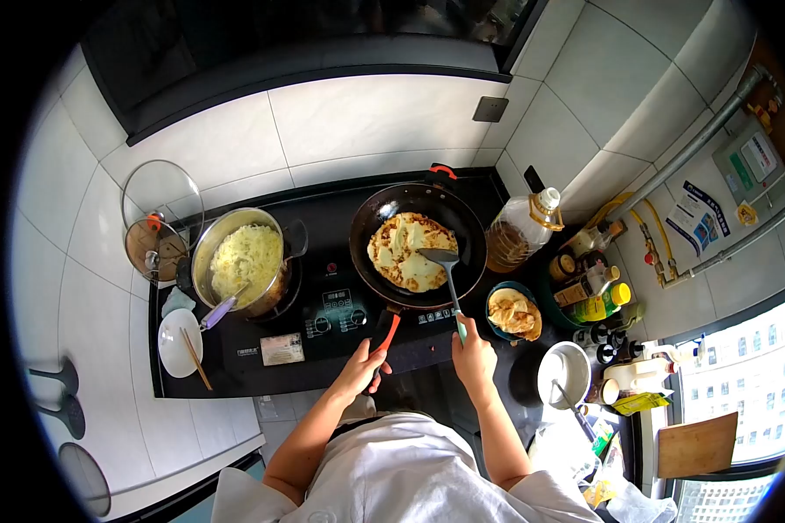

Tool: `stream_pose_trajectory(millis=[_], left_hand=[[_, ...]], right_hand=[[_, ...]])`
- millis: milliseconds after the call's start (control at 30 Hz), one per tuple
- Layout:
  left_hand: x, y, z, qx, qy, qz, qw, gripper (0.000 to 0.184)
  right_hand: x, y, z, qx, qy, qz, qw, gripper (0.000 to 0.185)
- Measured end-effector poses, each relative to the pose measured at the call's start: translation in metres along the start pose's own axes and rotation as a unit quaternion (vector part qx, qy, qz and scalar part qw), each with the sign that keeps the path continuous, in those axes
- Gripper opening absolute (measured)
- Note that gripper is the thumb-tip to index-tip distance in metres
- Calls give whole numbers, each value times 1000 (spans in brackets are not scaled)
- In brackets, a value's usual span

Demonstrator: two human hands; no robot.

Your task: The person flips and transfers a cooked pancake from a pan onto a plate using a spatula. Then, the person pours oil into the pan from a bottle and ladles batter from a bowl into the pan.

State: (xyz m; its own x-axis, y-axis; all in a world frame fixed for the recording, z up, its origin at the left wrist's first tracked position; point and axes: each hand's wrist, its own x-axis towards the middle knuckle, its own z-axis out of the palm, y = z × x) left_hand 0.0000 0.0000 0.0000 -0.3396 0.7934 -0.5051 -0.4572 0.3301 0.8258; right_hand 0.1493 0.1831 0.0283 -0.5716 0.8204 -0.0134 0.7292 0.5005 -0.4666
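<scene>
white shirt (392, 475) of the person is nearest. the left hand (360, 370) is wrapped around the red and black handle (391, 331) of the dark pan (472, 235). the right hand (474, 353) is clamped on the spatula (451, 281), whose blade lies over the right part of the browned pancake (399, 248). this pancake is inside the pan; one bowl (508, 286) with food stands near, to the right.
</scene>
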Motion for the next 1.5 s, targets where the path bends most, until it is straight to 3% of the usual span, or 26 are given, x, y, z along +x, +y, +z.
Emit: stream_pose_trajectory(millis=[1500], left_hand=[[-1, 2, -1, -7, -8, 10, 1000, 31]], right_hand=[[0, -1, 3, 1, 17, -9, 1000, 34]])
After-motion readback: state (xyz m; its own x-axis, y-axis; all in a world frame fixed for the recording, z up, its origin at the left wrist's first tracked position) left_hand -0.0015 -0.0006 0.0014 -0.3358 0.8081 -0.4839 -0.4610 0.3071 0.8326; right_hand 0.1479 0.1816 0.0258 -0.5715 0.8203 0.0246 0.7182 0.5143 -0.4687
